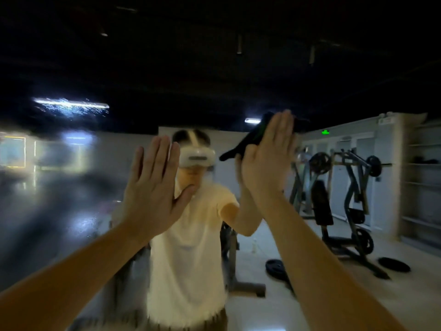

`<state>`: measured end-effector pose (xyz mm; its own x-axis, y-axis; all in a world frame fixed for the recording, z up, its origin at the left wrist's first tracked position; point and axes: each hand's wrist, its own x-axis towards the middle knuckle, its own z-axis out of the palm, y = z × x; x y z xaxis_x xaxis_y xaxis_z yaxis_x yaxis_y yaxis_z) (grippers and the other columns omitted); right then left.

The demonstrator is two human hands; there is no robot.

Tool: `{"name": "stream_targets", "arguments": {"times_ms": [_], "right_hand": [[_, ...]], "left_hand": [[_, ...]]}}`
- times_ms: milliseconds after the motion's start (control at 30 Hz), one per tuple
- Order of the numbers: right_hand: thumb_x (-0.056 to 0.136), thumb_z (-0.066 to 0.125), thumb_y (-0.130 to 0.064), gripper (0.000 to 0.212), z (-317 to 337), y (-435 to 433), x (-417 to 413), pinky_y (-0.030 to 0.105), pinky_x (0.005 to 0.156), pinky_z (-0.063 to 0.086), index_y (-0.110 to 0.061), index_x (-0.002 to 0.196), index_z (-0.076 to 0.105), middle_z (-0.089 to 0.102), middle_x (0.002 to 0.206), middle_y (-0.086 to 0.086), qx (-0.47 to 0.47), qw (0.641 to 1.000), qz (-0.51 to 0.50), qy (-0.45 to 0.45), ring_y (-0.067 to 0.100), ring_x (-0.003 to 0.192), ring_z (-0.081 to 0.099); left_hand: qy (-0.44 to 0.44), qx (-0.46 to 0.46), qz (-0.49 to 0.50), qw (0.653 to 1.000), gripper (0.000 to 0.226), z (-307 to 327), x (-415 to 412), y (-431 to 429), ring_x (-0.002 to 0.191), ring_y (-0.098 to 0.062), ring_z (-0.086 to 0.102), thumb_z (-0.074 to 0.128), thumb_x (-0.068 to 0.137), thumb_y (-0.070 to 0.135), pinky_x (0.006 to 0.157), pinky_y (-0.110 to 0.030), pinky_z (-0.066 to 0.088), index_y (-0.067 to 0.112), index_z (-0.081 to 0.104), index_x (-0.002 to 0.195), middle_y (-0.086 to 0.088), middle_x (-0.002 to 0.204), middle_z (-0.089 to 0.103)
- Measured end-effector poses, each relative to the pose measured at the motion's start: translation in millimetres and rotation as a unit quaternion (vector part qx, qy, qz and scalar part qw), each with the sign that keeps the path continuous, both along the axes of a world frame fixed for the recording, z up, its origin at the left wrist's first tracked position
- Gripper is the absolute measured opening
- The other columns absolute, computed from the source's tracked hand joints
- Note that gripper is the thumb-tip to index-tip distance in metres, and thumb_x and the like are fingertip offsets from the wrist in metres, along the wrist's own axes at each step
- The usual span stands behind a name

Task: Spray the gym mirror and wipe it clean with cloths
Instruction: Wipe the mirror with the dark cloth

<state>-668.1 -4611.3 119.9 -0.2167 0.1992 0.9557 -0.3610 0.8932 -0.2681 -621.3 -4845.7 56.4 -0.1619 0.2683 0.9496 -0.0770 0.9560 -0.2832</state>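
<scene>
Flat, straight-fingered right hand (267, 163) presses a dark cloth (249, 139) against the mirror (59, 199).
Cloth's long axis slants, its tail pointing down-left; left hand (155, 187) raised flat, fingers straight.

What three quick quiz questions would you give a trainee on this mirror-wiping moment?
1. True or false: the right hand holds a dark cloth against the mirror under straight fingers.
2. Where does the mirror look misted and speckled? A. left of the hands B. right of the hands C. nowhere
3. Fill in: the left hand is raised with its fingers ____, and no cloth shows under it.

Key: 1 true; 2 A; 3 straight.
</scene>
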Motion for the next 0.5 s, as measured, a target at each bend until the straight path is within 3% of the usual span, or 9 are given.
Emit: {"name": "stream_targets", "arguments": {"times_ms": [133,300,367,500], "right_hand": [[0.093,0.017,-0.038,0.081,-4.7,-63.3,21.9,0.048,0.129,-0.002,-0.004,0.163,-0.004,-0.013,0.171,0.016,0.162,0.987,-0.003,0.020,0.028,0.159,-0.013],[0.100,0.026,-0.036,0.073,-13.9,-26.9,10.4,0.046,0.130,0.002,-0.006,0.164,0.009,0.002,0.173,0.013,0.399,0.915,-0.027,0.058,0.026,0.160,-0.004],[0.094,0.030,-0.032,0.075,-13.6,10.6,-0.1,0.050,0.129,0.008,-0.007,0.163,0.013,0.005,0.172,0.013,0.372,0.926,-0.031,0.053,0.026,0.160,-0.001],[0.088,0.029,-0.024,0.078,-22.9,84.3,-24.1,0.053,0.128,0.012,-0.006,0.163,0.015,0.009,0.172,0.012,0.138,0.990,0.008,0.028,0.026,0.160,0.005]], "left_hand": [[-0.011,-0.001,0.000,1.000,0.088,-0.9,0.4,1.3,0.160,-0.040,0.008,0.036,0.105,0.058,0.128,-0.061,0.013,-0.003,0.012,0.164,-0.026,0.171,0.007],[-0.023,0.001,-0.001,1.000,0.088,-2.4,1.5,-0.2,0.160,-0.039,0.006,0.031,0.106,0.060,0.127,-0.062,0.014,-0.004,0.012,0.163,-0.026,0.171,0.006],[-0.029,0.004,0.005,1.000,0.089,-3.4,1.9,-0.9,0.161,-0.039,0.004,0.031,0.105,0.060,0.127,-0.062,0.013,-0.004,0.009,0.163,-0.025,0.172,0.003],[-0.030,0.003,0.003,1.000,0.088,-2.1,3.6,-1.2,0.161,-0.039,0.005,0.025,0.106,0.062,0.127,-0.063,0.015,-0.002,0.007,0.164,-0.024,0.172,0.000]]}}
